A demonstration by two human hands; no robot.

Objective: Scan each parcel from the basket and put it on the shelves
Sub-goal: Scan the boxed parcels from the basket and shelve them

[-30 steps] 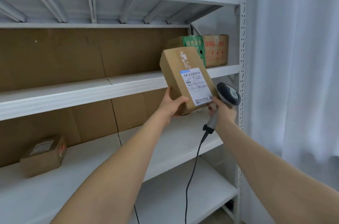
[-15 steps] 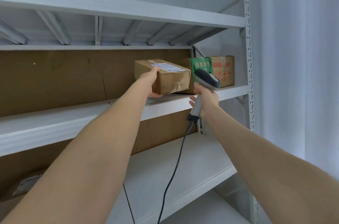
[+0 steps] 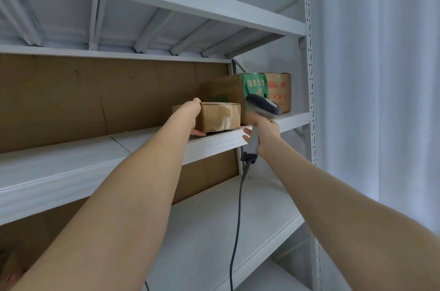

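Note:
A small brown cardboard parcel lies flat on the upper white shelf, near its front edge. My left hand holds the parcel's left end, with fingers over the top and the thumb under its bottom edge. My right hand grips the handle of a grey corded barcode scanner, just right of the parcel and in front of the shelf edge. The scanner's cable hangs down.
Two larger cartons stand at the right end of the same shelf: one with a green printed face, one with red print. A brown backboard lines the shelves. A white curtain hangs to the right. A lower shelf lies below.
The parcel went from held upright in front of me, label showing, up onto the upper shelf and now lies flat there. My right hand rose with the scanner beside it.

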